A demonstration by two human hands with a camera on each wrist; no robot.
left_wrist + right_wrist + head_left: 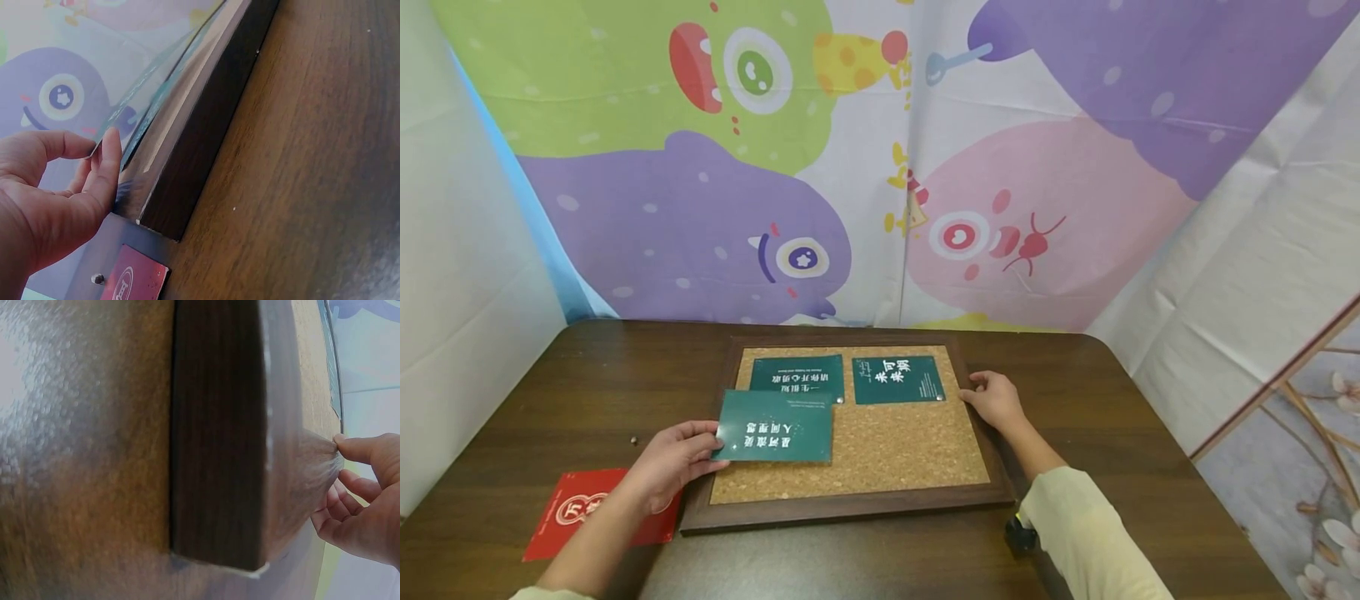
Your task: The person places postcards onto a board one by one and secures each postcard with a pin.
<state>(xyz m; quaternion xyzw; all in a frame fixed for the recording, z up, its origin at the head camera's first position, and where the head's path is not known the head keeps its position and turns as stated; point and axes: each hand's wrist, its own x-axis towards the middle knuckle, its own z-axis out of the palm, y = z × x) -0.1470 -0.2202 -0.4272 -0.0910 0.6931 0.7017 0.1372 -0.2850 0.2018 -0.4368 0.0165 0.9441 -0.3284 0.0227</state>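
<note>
A green card with white lettering [775, 427] is pinched at its left edge by my left hand [672, 462]. It sits over the left part of a cork board [910, 454] in a dark wooden frame and overlaps the lower part of a second green card [797, 371]. To the right of that, a third green card [897, 380] lies on the cork. These two cards each show a small pale pin at the lower right corner. My right hand [996, 402] holds the board's right frame edge [219, 437] between thumb and fingers.
A red card [553, 529] lies on the brown table [820, 562], partly hidden beneath my left forearm. A small round metallic piece [633, 440] rests left of the board. Behind the table hangs a cartoon-printed cloth [880, 275].
</note>
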